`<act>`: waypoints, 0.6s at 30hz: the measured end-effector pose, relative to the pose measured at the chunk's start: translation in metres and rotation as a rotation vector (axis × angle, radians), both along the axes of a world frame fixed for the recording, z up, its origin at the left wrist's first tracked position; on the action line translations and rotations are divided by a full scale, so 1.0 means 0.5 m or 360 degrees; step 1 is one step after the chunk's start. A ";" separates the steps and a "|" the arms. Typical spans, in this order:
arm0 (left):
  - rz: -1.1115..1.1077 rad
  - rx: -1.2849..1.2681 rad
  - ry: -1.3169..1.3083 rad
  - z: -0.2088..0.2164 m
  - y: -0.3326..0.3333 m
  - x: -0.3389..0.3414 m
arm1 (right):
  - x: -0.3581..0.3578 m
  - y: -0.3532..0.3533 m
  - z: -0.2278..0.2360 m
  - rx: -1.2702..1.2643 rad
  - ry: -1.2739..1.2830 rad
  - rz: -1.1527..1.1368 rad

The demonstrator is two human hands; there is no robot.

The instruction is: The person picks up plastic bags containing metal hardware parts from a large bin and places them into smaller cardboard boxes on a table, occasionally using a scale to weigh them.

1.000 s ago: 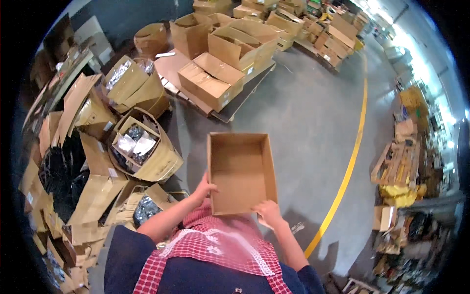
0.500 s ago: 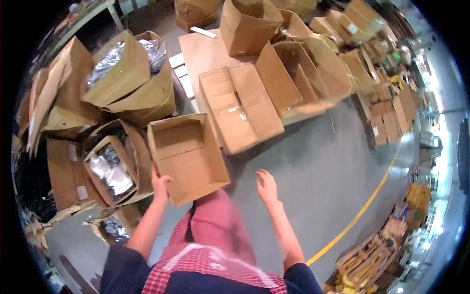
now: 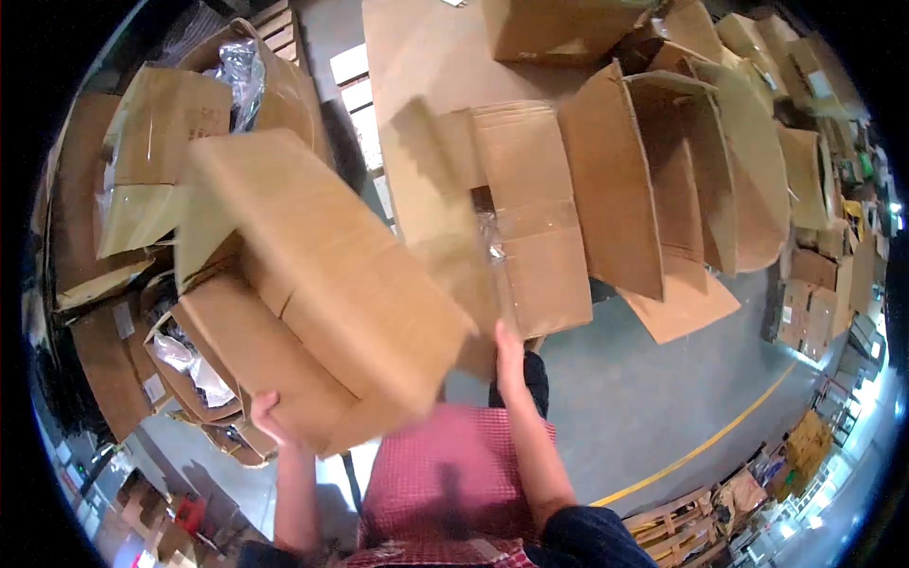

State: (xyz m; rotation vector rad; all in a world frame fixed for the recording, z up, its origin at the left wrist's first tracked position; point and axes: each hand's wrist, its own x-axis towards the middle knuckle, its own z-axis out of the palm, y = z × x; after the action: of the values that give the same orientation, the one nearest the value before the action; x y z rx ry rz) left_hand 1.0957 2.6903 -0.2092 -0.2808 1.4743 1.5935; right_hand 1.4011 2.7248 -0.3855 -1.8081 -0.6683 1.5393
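My left hand [image 3: 270, 417] grips the near left edge of an open, unlined cardboard box [image 3: 284, 322], its fingers over the rim. The box is tilted, its inside facing left, and its far wall is smeared by motion. At its near end my right hand [image 3: 509, 360] holds a blurred, raised cardboard flap [image 3: 440, 213]. This flap stands beside a flat-topped carton [image 3: 544, 227] on the pallet, with a gap in its top showing clear plastic. Whether the flap belongs to that carton is hard to tell. My right thumb is hidden.
Left of me stand cartons with plastic-wrapped goods [image 3: 194, 364] and a tall carton with silvery plastic [image 3: 241, 80]. Open cartons [image 3: 615, 189] line the pallet at right. A yellow line [image 3: 701, 445] crosses the grey floor [image 3: 625, 388]. Stacked boxes stand far right.
The box in my left hand has tipped over to the left. My right hand, free before, is now at a raised flap by the pallet carton. The view has shifted.
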 end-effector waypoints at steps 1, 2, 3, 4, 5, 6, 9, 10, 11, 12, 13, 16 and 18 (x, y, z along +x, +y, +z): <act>0.0102 0.0245 0.0015 0.009 0.021 0.026 | 0.019 -0.027 0.006 -0.0509 0.0469 0.0208; 0.0145 0.0366 0.0030 0.006 0.027 0.041 | -0.010 -0.019 0.056 -0.0214 0.0440 0.0730; 0.0187 0.0428 0.0073 0.012 0.028 0.054 | -0.051 -0.010 0.112 0.0161 0.0430 0.1165; 0.0201 0.0448 0.0094 0.004 0.026 0.064 | -0.072 -0.010 0.117 0.0199 0.0828 0.1204; 0.0198 0.0399 0.0118 -0.007 0.033 0.078 | -0.108 -0.050 0.024 0.0688 0.0391 0.1631; 0.0207 0.0285 0.0166 -0.023 0.023 0.078 | -0.128 -0.064 -0.028 0.0778 0.0252 0.1843; 0.0173 -0.0107 0.0247 -0.099 0.018 0.059 | -0.142 -0.002 -0.150 0.0406 0.0161 0.1949; 0.0114 -0.0154 0.0342 -0.119 0.034 0.059 | -0.139 0.033 -0.189 0.0246 0.0179 0.1864; -0.0033 -0.0148 0.0521 -0.129 0.062 0.069 | -0.136 0.074 -0.223 0.0102 0.0187 0.1745; -0.0201 -0.0128 0.0736 -0.134 0.106 0.087 | -0.129 0.113 -0.245 0.0000 0.0149 0.1619; -0.0345 -0.0109 0.0963 -0.138 0.148 0.103 | -0.122 0.143 -0.253 0.0010 -0.0013 0.1569; -0.0361 -0.0110 0.0931 -0.180 0.156 0.052 | -0.069 0.182 -0.246 0.0663 -0.1093 0.1828; -0.0362 -0.0082 0.0924 -0.188 0.173 0.043 | -0.030 0.200 -0.267 0.0869 -0.1277 0.1921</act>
State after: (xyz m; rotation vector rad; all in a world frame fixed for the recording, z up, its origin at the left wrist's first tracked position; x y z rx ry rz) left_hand 1.1174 2.7768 -0.3035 0.3435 1.9042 1.5175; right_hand 1.3863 2.8247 -0.5187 -1.5355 -2.6014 0.9080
